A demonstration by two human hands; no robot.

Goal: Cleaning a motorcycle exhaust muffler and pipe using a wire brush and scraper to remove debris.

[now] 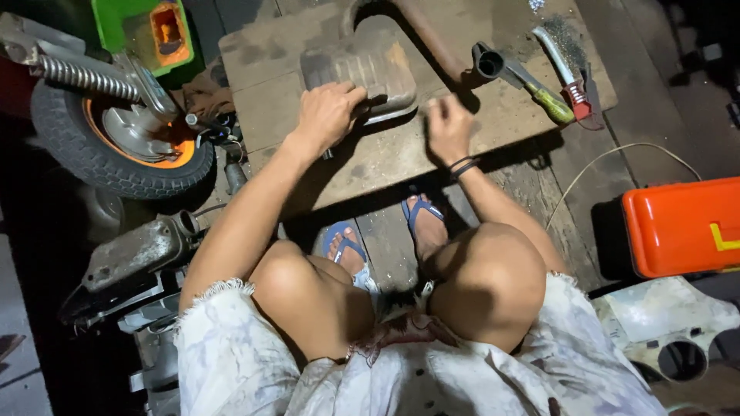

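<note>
A person squats over a low wooden tabletop point(370, 166) in the upper middle of the frame. The left hand point(327, 114) curls closed over the lower left edge of a dented, rusty metal muffler point(362, 65), which lies flat on the tabletop just above centre. The right hand point(449, 127) rests beside the muffler's lower right corner, fingers loosely bent and gripping nothing that shows; dark bands point(463, 166) circle its wrist. A rusty pipe point(432, 38) curves away from the muffler toward the top of the frame.

To the upper right on the tabletop lie a short dark tube point(488, 62), a tool with a green handle point(549, 102), and a wire brush point(566, 65) with a red grip.

Below the hands, two feet in blue sandals point(420, 216) stand on the plank floor point(570, 200), between bare knees and pale frayed shorts point(532, 370).

At the upper left sits a small tyre with an orange rim point(116, 142) and a coil spring point(81, 77). An orange box point(682, 225) sits at the right edge, a grey engine part point(131, 258) at the lower left.
</note>
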